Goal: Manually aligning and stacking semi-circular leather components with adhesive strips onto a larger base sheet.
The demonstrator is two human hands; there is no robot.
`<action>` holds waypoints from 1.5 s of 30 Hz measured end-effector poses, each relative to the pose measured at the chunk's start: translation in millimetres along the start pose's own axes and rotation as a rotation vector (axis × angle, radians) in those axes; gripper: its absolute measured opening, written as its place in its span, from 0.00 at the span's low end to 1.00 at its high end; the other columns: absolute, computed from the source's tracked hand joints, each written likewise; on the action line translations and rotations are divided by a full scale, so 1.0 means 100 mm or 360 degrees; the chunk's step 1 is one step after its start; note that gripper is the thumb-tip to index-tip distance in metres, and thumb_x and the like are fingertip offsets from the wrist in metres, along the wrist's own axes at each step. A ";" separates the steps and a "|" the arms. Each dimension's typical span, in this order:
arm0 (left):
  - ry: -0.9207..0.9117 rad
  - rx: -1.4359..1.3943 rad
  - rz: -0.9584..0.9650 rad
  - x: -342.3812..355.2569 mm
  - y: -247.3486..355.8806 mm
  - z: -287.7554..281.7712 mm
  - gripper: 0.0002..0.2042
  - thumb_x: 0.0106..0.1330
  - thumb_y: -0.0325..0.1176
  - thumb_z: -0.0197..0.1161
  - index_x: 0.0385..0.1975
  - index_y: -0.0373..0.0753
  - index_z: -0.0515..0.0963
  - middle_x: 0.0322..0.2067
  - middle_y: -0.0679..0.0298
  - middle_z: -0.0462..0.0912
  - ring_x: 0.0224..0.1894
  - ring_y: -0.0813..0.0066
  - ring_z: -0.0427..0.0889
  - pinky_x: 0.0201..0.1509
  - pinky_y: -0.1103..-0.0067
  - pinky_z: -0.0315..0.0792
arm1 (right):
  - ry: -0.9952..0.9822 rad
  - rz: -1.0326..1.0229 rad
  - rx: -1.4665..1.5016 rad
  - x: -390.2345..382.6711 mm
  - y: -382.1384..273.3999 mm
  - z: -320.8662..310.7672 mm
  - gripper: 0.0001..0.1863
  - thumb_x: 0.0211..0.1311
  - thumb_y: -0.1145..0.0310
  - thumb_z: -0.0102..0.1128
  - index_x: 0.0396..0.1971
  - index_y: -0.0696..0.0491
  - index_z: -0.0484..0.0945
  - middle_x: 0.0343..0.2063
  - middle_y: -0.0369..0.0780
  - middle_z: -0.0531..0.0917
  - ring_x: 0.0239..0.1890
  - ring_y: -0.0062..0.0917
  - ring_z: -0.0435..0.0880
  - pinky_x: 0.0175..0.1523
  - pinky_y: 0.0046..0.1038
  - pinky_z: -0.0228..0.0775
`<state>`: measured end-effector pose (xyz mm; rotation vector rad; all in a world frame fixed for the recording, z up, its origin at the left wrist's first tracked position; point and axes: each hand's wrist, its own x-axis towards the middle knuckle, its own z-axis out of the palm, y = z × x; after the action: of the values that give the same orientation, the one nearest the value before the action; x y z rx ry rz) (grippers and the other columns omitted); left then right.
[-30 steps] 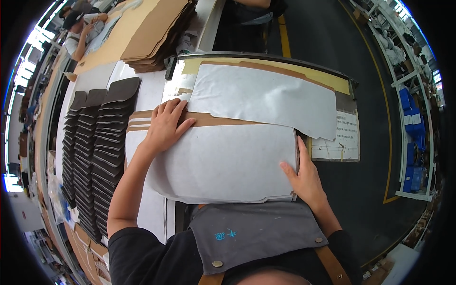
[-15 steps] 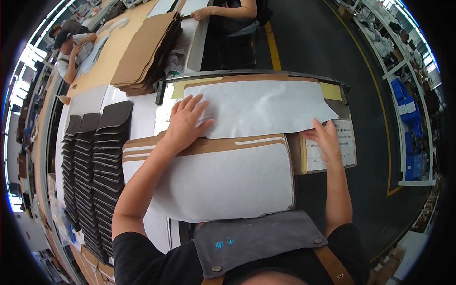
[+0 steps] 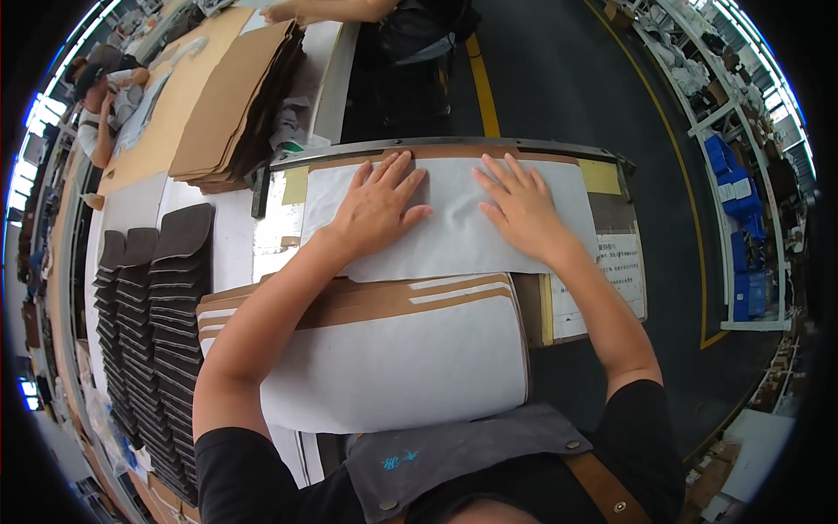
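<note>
My left hand [image 3: 377, 199] and my right hand [image 3: 517, 199] lie flat, fingers spread, on a white sheet [image 3: 454, 236] with a brown layer showing along its far edge. That edge lies along a metal bar [image 3: 445, 142] at the back of a board [image 3: 611, 214], which has yellow patches and a printed paper. Between my forearms, nearer my body, is a stack of large white sheets [image 3: 406, 358] with brown edges and white strips. My left forearm crosses its left part.
Rows of dark padded pieces [image 3: 175, 306] lie to the left. Brown card stacks [image 3: 231, 96] sit behind them. Co-workers [image 3: 106, 118] work along the left tables, and another person's arm [image 3: 340, 10] shows at the top. Shelves with blue bins [image 3: 742, 192] line the right aisle.
Both hands have moved forward from the lower stack onto the upper sheet. That sheet now sits straighter along the metal bar, and my right hand has left its right edge to lie on top.
</note>
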<state>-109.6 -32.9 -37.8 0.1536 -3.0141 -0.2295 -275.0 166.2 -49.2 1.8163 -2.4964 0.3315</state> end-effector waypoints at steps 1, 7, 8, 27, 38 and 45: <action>0.0029 0.0012 -0.0018 0.00 -0.01 0.02 0.27 0.68 0.51 0.49 0.61 0.41 0.65 0.64 0.52 0.59 0.69 0.57 0.53 0.70 0.61 0.48 | -0.0017 0.0036 -0.0016 0.00 -0.02 0.00 0.24 0.67 0.56 0.46 0.62 0.46 0.66 0.67 0.38 0.59 0.70 0.38 0.51 0.69 0.49 0.39; 0.0108 0.0093 -0.0114 -0.04 0.07 0.08 0.28 0.67 0.52 0.51 0.61 0.41 0.65 0.63 0.51 0.60 0.68 0.51 0.54 0.69 0.58 0.48 | -0.0045 0.0093 -0.0089 0.03 -0.04 -0.07 0.25 0.67 0.56 0.47 0.63 0.46 0.65 0.67 0.39 0.58 0.69 0.44 0.50 0.68 0.53 0.39; 0.0110 0.0099 -0.0134 -0.04 0.09 0.08 0.28 0.67 0.52 0.52 0.61 0.40 0.65 0.63 0.50 0.60 0.67 0.49 0.54 0.69 0.58 0.48 | -0.0049 0.0096 -0.0090 0.02 -0.05 -0.07 0.25 0.67 0.56 0.47 0.63 0.46 0.65 0.67 0.39 0.58 0.69 0.44 0.50 0.68 0.53 0.39; 0.0200 0.0133 -0.0123 -0.05 0.14 0.09 0.29 0.65 0.53 0.53 0.59 0.39 0.65 0.61 0.45 0.61 0.66 0.47 0.56 0.67 0.57 0.51 | 0.0035 0.0157 -0.0082 -0.03 -0.08 -0.09 0.25 0.66 0.56 0.50 0.62 0.47 0.66 0.66 0.38 0.61 0.68 0.42 0.52 0.68 0.54 0.39; 0.0089 0.0174 -0.0259 -0.07 0.22 0.06 0.30 0.65 0.55 0.52 0.62 0.43 0.63 0.63 0.48 0.58 0.66 0.46 0.54 0.60 0.41 0.52 | 0.0050 0.0118 -0.0095 -0.02 -0.07 -0.09 0.25 0.65 0.58 0.51 0.60 0.49 0.67 0.65 0.39 0.62 0.66 0.40 0.56 0.67 0.53 0.43; 0.0111 0.0172 -0.0243 -0.08 0.23 0.06 0.31 0.64 0.55 0.53 0.60 0.40 0.65 0.62 0.46 0.60 0.65 0.46 0.56 0.59 0.41 0.51 | 0.0049 0.0106 -0.0076 -0.03 -0.06 -0.09 0.25 0.65 0.57 0.51 0.61 0.49 0.67 0.65 0.40 0.62 0.67 0.40 0.55 0.66 0.53 0.44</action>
<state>-104.5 -8.7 -41.1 0.3937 -2.9482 -0.0730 -268.9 168.6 -40.1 1.7008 -2.5256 0.2968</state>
